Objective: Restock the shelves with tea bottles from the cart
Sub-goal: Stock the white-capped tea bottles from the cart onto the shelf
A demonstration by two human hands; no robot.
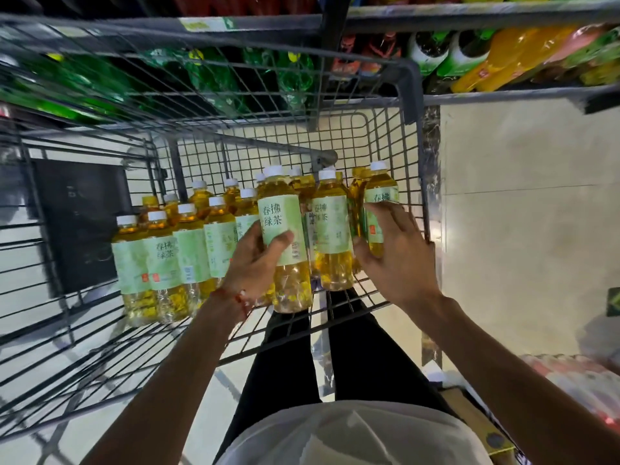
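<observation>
Several green tea bottles [161,260] with pale green labels and white caps stand in the wire cart [407,135]. My left hand [256,260] grips one tea bottle [285,236] round its label, thumb across the front. That bottle stands taller in view than its neighbours. My right hand [396,253] curls its fingers round the rightmost bottle [380,196], close to the cart's right wall. Another bottle [332,229] stands between the two hands.
Shelves [469,15] run along the top, holding green soda bottles [214,78], orange drink bottles [510,55] and dark bottles. Tiled floor [523,213] lies right of the cart. A wrapped pack [577,380] sits at lower right. My legs are beneath the cart's near edge.
</observation>
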